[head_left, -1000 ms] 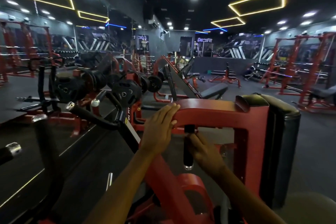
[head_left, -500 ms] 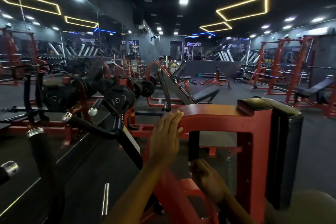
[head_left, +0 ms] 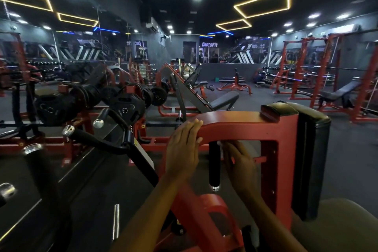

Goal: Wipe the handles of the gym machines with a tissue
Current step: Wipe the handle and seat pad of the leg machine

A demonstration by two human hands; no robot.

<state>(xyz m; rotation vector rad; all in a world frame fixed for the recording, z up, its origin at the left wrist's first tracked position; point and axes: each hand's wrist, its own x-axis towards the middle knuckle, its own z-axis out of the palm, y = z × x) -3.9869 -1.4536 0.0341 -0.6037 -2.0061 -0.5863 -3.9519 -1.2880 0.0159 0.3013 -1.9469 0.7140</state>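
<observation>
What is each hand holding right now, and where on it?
Left hand rests on the red frame's curved corner. Right hand presses a white tissue against the top of the black handle.

- Left hand (head_left: 182, 152) raised, palm laid flat, fingers (head_left: 193, 127) straight and close together, hooked over the top edge, thumb tucked underneath.
- Left forearm stretched up from the lower middle, bare, wrist straight.
- Right hand (head_left: 238, 162) set lower and just beside the left, back turned toward the camera, fingers curled and pinching something white at their tips.
- Right forearm reached in from the lower right, bare.
- Both hands close, not touching.
</observation>
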